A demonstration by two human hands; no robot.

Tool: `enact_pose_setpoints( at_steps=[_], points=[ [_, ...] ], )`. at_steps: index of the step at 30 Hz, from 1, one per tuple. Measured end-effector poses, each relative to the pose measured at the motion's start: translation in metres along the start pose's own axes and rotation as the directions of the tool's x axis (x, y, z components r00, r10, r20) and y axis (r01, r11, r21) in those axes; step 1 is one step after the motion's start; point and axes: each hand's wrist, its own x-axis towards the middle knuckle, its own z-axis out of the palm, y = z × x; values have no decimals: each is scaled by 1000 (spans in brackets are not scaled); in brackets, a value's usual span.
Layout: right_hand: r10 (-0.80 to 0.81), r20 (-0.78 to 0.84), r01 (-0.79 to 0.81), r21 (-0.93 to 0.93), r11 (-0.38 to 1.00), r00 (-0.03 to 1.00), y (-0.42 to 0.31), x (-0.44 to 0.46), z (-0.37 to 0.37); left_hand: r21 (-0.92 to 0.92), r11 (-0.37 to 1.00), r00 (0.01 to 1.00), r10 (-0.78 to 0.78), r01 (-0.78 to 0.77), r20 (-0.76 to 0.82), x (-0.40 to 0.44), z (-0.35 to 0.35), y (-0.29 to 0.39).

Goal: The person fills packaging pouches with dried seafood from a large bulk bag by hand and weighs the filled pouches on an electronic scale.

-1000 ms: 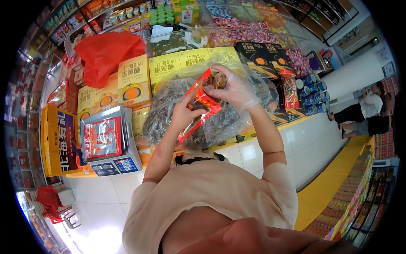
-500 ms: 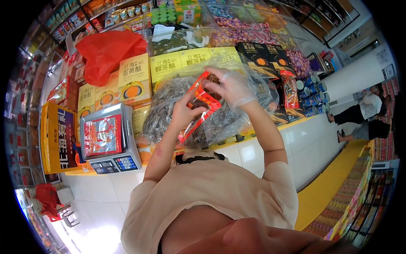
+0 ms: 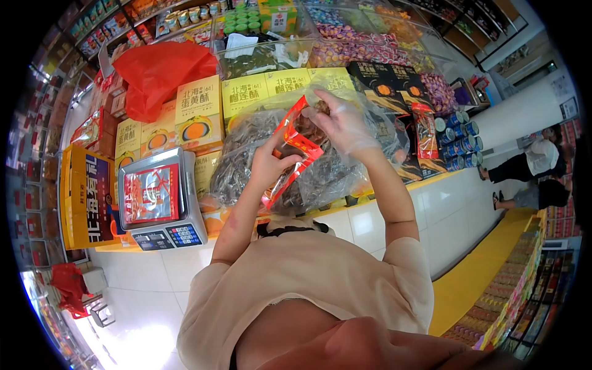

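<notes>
My left hand (image 3: 272, 163) is closed around a red-edged packaging pouch (image 3: 306, 145), which it holds tilted over the counter. My right hand (image 3: 346, 126) wears a clear plastic glove. Its fingers are curled around dark brown dried food pieces (image 3: 322, 110) at the upper end of the pouch. Below both hands lies a large clear plastic bag (image 3: 237, 163) full of similar dark brown pieces. What exactly the pieces are, I cannot make out.
To the left, a digital scale (image 3: 190, 209) carries a flat red-and-silver packet (image 3: 150, 194). Yellow pastry boxes (image 3: 198, 111) and a red plastic bag (image 3: 160, 74) stand behind. On the right are black boxes (image 3: 379, 86), a red packet (image 3: 425, 132) and blue cans (image 3: 459, 145). Two people are farther right.
My gloved right hand has shifted slightly to the right, its fingers now bent more around the dark pieces. My left hand keeps the pouch in nearly the same place.
</notes>
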Motion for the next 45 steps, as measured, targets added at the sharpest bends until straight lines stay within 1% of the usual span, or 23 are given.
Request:
enact_pose_setpoints(
  at_steps=[1,2,4,7,9,11,13,17,19,22,25,28,29,31,32,33,35,39,41,42,43,44,45],
  points=[
    [11,-47,-2,174,985,999,6,1,2,0,1000,1000,-1,1,-1,-1,0,3],
    [11,-47,-2,175,985,999,9,0,4,21,999,1000,-29,29,9,-2,1,8],
    [45,-101,0,404,915,994,-1,-3,2,42,997,998,-58,57,19,-2,1,8],
    [57,-71,-17,477,879,996,-4,-3,-3,57,998,1000,-24,23,5,-1,2,1],
    [64,-124,3,477,879,990,4,-2,5,3,1000,1000,-9,9,-5,-1,3,4],
    [68,-174,24,475,880,982,6,-3,6,34,999,1000,-30,30,7,-3,2,12],
    [148,58,-159,383,910,987,-6,-8,-2,64,997,998,-54,53,18,-4,1,16],
    [115,140,-156,337,928,983,-1,-9,0,95,995,999,-43,41,25,-6,0,16],
    [91,176,-131,234,963,980,-3,-9,-3,110,993,999,-42,39,29,-7,0,16],
    [189,107,-212,297,931,976,-12,-6,-18,210,977,997,-58,46,52,-8,1,17],
    [135,137,-175,353,919,981,-9,0,-21,178,975,987,-146,132,71,-10,3,28],
    [198,171,-249,367,897,965,-17,-6,-10,108,988,987,-124,114,98,-13,5,41],
    [196,173,-248,366,897,965,-14,-7,-4,104,992,996,-80,76,43,-14,6,34],
    [-9,-87,8,-18,1000,996,-13,-11,9,99,994,999,-39,40,-19,-16,5,27],
    [86,11,-86,48,995,996,-15,-16,5,105,994,999,-34,36,-21,-15,4,26],
    [85,13,-86,47,995,996,-19,-15,2,111,993,999,-28,31,-22,-15,3,25],
    [136,157,-119,-114,986,978,-23,-14,-1,106,994,999,-29,31,-17,-14,1,19],
    [-4,277,1,10,1000,961,-6,-10,-10,83,996,1000,-26,26,-1,-14,2,21],
    [-277,314,314,-70,947,908,-3,-10,-15,107,994,999,-32,30,14,-15,0,21],
    [-278,315,314,-70,947,908,-4,-11,-16,130,991,999,-39,34,33,-16,-2,20],
    [-389,288,411,-17,912,875,-7,-13,-17,130,991,999,-39,34,33,-17,-4,20],
    [-494,254,504,31,863,831,-9,-14,-19,58,994,993,-100,96,64,-19,-6,20],
    [-494,254,503,31,864,832,-11,-16,-25,-12,987,982,-159,161,99,-20,-9,20]
  ],
)
